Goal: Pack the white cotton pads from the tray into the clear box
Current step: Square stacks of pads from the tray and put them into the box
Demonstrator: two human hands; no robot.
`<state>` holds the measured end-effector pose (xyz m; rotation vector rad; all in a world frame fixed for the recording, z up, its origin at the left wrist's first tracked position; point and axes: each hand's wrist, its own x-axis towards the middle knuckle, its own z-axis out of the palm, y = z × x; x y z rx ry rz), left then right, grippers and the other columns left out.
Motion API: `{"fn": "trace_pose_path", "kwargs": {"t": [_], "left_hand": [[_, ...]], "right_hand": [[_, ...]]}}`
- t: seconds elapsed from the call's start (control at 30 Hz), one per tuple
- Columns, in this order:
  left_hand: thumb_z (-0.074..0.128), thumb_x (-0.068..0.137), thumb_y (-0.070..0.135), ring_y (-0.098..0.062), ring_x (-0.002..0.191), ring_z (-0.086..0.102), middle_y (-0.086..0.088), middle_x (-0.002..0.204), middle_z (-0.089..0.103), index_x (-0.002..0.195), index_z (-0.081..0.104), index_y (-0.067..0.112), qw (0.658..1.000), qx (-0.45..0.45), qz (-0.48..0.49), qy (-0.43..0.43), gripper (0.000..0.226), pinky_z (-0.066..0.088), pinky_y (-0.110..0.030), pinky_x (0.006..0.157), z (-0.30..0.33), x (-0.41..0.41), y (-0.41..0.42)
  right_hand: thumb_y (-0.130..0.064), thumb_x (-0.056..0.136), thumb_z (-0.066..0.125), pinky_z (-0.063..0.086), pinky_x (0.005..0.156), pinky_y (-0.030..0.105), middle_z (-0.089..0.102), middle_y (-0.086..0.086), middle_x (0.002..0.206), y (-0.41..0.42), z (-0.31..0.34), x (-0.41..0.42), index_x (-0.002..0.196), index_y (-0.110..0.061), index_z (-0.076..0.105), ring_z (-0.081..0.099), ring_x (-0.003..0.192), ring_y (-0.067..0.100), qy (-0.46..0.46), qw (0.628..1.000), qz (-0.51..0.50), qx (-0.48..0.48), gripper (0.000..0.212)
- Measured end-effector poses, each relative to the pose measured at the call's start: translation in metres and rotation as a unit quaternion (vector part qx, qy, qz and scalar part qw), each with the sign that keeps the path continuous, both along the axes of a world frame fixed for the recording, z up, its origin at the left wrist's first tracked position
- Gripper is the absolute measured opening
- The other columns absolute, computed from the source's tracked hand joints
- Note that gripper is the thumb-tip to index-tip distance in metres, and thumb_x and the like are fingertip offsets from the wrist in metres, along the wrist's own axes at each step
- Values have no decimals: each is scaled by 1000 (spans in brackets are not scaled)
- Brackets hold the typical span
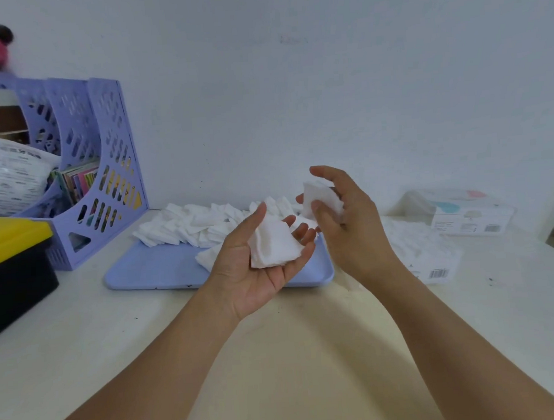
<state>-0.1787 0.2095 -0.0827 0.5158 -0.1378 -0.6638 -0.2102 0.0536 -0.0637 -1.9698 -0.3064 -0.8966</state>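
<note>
Lying at the middle of the worktop, against the wall: a tray, with cotton pads piling along its far side. Standing left of the tray: a file rack, with a storage bin sitting in front of it at the left edge. Resting right of the tray: the clear box, a flat packet lying before it. Hovering above the tray's right part: left hand cradling pads, right hand pinching one just beside.
</note>
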Motion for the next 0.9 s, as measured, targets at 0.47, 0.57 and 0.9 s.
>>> {"fn": "trace_pose_path", "kwargs": {"t": [0.47, 0.57, 0.9], "left_hand": [[70, 80, 33, -32, 97, 74, -20, 114, 71, 119, 63, -5, 1000, 13, 6, -24, 55, 63, -45, 80, 0, -1, -3], [74, 75, 37, -31, 86, 74, -20, 104, 70, 115, 63, -7, 1000, 10, 6, -2, 60, 64, -42, 71, 1, 0, -2], [67, 76, 59, -23, 115, 69, -12, 126, 71, 128, 64, 10, 981, 152, 93, -69, 72, 55, -36, 96, -11, 9, -8]], "right_hand": [[8, 89, 59, 60, 72, 43, 69, 22, 82, 4, 0, -1, 76, 0, 45, 74, 83, 16, 22, 994, 7, 108, 21], [7, 93, 53, 59, 73, 37, 70, 9, 81, -5, 10, -3, 92, -5, 52, 69, 73, 16, 86, 978, 56, 181, 12], [-41, 68, 92, 33, 53, 20, 58, -2, 62, 17, -3, -5, 72, -18, 68, 45, 54, 7, 166, 982, 21, -90, 34]]}}
